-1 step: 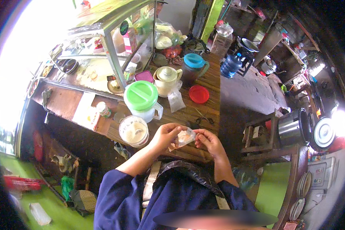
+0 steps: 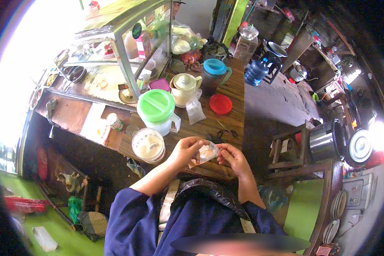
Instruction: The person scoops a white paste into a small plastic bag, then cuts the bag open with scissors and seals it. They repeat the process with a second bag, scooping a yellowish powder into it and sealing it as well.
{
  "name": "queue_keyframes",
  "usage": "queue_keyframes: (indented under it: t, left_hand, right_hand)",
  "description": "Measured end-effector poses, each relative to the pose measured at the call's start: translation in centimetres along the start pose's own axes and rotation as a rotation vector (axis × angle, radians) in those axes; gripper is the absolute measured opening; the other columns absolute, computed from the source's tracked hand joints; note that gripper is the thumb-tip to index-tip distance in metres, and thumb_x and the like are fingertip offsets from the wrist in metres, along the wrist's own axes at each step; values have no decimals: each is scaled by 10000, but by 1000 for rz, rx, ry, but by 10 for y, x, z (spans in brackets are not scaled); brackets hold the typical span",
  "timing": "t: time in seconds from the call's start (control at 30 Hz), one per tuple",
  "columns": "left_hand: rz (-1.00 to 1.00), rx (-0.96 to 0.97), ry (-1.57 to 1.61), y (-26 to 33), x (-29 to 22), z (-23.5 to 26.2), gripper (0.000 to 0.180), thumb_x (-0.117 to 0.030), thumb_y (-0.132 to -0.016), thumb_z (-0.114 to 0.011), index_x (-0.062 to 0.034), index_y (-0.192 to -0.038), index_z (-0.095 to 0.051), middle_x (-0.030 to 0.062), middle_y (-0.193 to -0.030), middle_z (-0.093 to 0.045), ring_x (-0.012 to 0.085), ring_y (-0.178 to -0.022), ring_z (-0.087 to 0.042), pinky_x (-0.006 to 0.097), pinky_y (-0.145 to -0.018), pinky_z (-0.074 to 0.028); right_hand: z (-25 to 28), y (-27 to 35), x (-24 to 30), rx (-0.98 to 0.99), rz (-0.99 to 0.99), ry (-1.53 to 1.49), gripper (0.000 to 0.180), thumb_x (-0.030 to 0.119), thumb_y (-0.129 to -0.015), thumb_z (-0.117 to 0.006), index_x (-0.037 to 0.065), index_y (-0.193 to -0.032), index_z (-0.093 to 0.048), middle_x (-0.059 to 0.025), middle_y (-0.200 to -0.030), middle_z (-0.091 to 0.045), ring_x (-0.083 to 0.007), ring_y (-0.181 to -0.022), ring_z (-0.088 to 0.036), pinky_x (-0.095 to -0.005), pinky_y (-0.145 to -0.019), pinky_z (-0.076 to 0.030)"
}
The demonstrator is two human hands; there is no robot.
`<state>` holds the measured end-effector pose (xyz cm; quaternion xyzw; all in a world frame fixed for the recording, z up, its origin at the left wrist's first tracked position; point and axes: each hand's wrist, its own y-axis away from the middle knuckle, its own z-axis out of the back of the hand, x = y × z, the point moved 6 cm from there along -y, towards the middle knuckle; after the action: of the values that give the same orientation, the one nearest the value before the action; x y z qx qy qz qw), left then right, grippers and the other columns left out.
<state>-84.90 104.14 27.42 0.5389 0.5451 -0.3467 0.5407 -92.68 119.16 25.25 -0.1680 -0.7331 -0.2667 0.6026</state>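
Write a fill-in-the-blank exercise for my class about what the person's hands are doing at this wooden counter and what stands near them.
1. The left hand and right hand together hold a small clear plastic ____.
2. The white jug has a ____ lid.
3. Alone on the wooden counter lies a loose round lid, coloured ____.

Missing words: bag; green; red

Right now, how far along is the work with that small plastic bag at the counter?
Done: the small clear plastic bag already has something pale orange inside. In hand: the left hand and right hand both pinch it over the wooden counter. Left: the bag does not look tied shut. The open tub of pale contents sits by the left hand, next to the green-lidded pitcher.
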Motion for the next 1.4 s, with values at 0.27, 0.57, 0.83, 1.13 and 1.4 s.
queue_keyframes:
  t: [0.27, 0.57, 0.83, 1.13, 1.4]
  left_hand:
    - [59, -24, 57, 19, 22, -42, 238, -177, -906, -467, -3, -994, -603, 28, -672, -575, 47, -470, -473, 194, -422, -405]
    - [93, -171, 44, 71, 66, -96, 238, -187, -893, -495, 11, -963, -606, 64, -797, -618, 110, -670, -572, 242, -593, -477]
    - [13, -214, 120, 118, 97, -143, 230, -185, -891, -495, 3, -952, -613, 21, -700, -588, 60, -516, -476, 203, -489, -404]
    - [-15, -283, 178, 167, 85, -153, 225, -184, -893, -488, -6, -945, -615, 14, -692, -576, 54, -535, -478, 210, -498, -404]
    - [-98, -452, 258, 205, 73, -100, 226, -193, -882, -520, 7, -934, -613, 22, -743, -603, 68, -625, -533, 207, -571, -435]
  right_hand:
    - [9, 39, -13, -66, 85, -1, 294, 169, -896, -493, 18, -1148, -485, -49, -925, -551, -118, -792, -537, -249, -669, -464]
    - [15, 104, -41, -87, 57, 121, 191, 181, -883, -539, 35, -1004, -524, -18, -867, -579, -88, -735, -565, -224, -633, -489]
    - [43, 174, -40, -45, 93, 39, 164, 155, -898, -498, 31, -999, -532, -20, -789, -549, -83, -693, -539, -236, -645, -482]
    - [72, 161, -168, -162, -378, -106, 221, 213, -908, -459, 70, -1056, -539, -24, -1013, -559, -134, -885, -544, -341, -726, -476]
    - [-31, 139, -122, 142, -20, 39, 413, 396, -888, -467, 125, -1199, -482, -23, -998, -537, -116, -905, -501, -285, -779, -421]
